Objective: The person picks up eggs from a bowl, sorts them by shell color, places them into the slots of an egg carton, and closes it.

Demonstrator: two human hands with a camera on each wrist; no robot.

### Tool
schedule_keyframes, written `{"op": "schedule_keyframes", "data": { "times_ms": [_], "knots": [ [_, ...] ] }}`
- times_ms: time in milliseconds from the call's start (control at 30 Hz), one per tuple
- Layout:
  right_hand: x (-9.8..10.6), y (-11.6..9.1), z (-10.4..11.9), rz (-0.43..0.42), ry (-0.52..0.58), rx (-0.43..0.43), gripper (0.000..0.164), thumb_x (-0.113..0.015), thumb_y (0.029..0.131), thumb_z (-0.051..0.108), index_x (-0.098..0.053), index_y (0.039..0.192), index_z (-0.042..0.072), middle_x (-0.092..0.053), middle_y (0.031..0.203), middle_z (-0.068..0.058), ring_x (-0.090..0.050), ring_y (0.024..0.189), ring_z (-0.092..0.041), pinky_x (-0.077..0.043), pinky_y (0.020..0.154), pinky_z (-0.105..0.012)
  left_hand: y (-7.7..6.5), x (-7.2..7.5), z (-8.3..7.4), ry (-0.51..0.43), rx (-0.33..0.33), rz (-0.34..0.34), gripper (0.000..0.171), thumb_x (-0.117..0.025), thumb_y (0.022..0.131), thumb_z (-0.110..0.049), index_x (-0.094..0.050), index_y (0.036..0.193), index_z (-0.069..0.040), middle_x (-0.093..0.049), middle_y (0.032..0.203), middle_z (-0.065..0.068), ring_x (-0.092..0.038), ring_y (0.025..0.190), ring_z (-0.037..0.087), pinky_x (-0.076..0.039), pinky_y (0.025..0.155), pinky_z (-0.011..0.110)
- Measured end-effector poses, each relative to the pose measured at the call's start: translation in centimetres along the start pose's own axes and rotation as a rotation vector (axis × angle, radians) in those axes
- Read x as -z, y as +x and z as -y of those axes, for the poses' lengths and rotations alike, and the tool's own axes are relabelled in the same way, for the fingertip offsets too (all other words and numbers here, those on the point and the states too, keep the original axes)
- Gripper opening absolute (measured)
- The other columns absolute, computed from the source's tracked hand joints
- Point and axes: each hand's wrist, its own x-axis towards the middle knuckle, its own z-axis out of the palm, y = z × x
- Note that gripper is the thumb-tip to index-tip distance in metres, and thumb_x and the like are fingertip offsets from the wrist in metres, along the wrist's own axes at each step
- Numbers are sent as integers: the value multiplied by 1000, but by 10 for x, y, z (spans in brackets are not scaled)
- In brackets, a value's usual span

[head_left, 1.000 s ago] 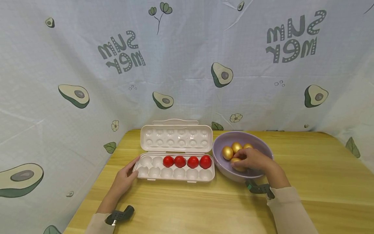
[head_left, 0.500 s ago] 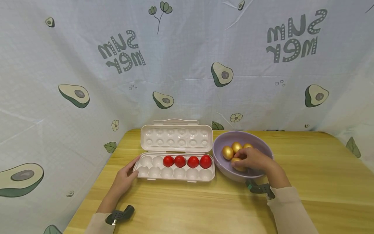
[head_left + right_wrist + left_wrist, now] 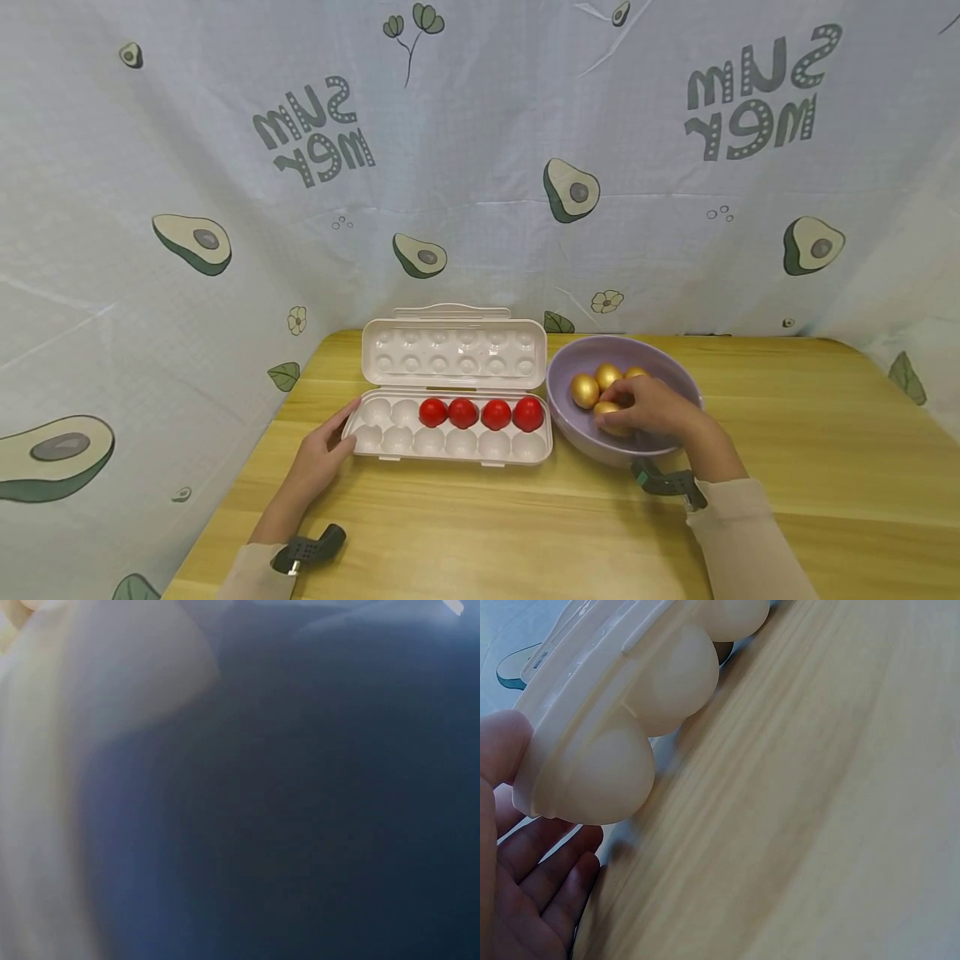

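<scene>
An egg box (image 3: 461,445) lies with its lid raised on the table. Four-sided rows of cups fill it, and several red eggs (image 3: 462,413) sit in the back row. My left hand (image 3: 315,462) grips its left end between thumb and index finger; in the left wrist view the thumb presses the box's end (image 3: 592,769), while the other fingers (image 3: 574,900) lie loose below. Inside a purple bowl (image 3: 573,358), my right hand (image 3: 652,408) pinches a golden egg (image 3: 615,431). More golden eggs (image 3: 585,391) rest beside it, one partly hidden by the hand.
The egg box's lid (image 3: 453,354) leans back near a printed curtain (image 3: 480,225) hanging behind the wooden table (image 3: 480,533). The bowl stands close against the box's right end. In the right wrist view, a blurred dark surface (image 3: 300,810) fills most of the picture.
</scene>
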Motion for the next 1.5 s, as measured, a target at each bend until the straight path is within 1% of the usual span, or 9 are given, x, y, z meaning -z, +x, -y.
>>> {"op": "schedule_keyframes", "data": {
  "times_ms": [200,400,500,633,700,867,933,1233,1500],
  "knots": [
    [1,0,-1,-61,-2,42,28,-78,80,34,-72,95,11,-66,88,3,-56,81,-14,-46,74,-30,0,0,1,7,5,2,54,-55,91,-8,-46,145,-12,-44,147,10,-39,136,28,-27,99,5],
    [1,0,-4,-99,31,38,31,-76,81,34,-71,99,9,-68,92,3,-59,85,-14,-49,80,-32,0,0,1,18,1,-2,54,-55,91,-8,-47,144,-12,-45,146,11,-40,135,29,-34,108,31],
    [1,0,-5,-119,55,33,32,-76,82,33,-70,102,8,-68,93,1,-59,87,-15,-49,83,-33,-1,1,-6,16,-8,-5,53,-55,91,-7,-47,144,-10,-46,145,13,-41,135,30,-35,107,28],
    [3,-2,-2,-151,103,44,33,-75,83,29,-70,106,5,-68,96,-2,-59,90,-17,-49,82,-31,-8,6,-31,0,-1,5,53,-54,91,-2,-46,143,-2,-44,145,18,-40,134,34,-30,100,9],
    [3,-3,-2,-165,131,52,35,-74,84,27,-69,109,3,-68,98,-4,-59,92,-18,-50,82,-29,-8,7,-34,-14,11,11,53,-54,90,0,-45,142,0,-43,145,19,-38,135,34,-25,97,3],
    [3,-2,-6,-209,148,63,42,-74,85,27,-67,117,1,-69,104,-8,-62,95,-21,-51,81,-25,0,1,-5,-18,0,11,54,-55,92,-3,-45,145,-7,-42,148,14,-37,137,30,-23,96,0],
    [3,-1,-8,-226,138,59,43,-74,84,29,-67,117,3,-69,104,-8,-63,95,-21,-52,80,-25,1,0,-1,-12,-7,10,54,-55,92,-4,-45,145,-9,-43,148,13,-37,137,29,-24,96,1],
    [4,-1,-7,-250,165,65,39,-75,84,29,-70,116,7,-70,107,-7,-65,99,-25,-52,83,-25,1,0,1,-2,-26,-8,55,-55,90,-6,-46,144,-9,-45,147,10,-38,136,29,-24,96,1],
    [5,0,-2,-268,194,94,32,-75,84,28,-71,110,11,-69,104,-3,-64,96,-20,-52,80,-22,1,0,1,4,-20,-7,55,-55,91,-6,-46,144,-10,-44,147,11,-38,136,30,-24,98,2]
  ]
}}
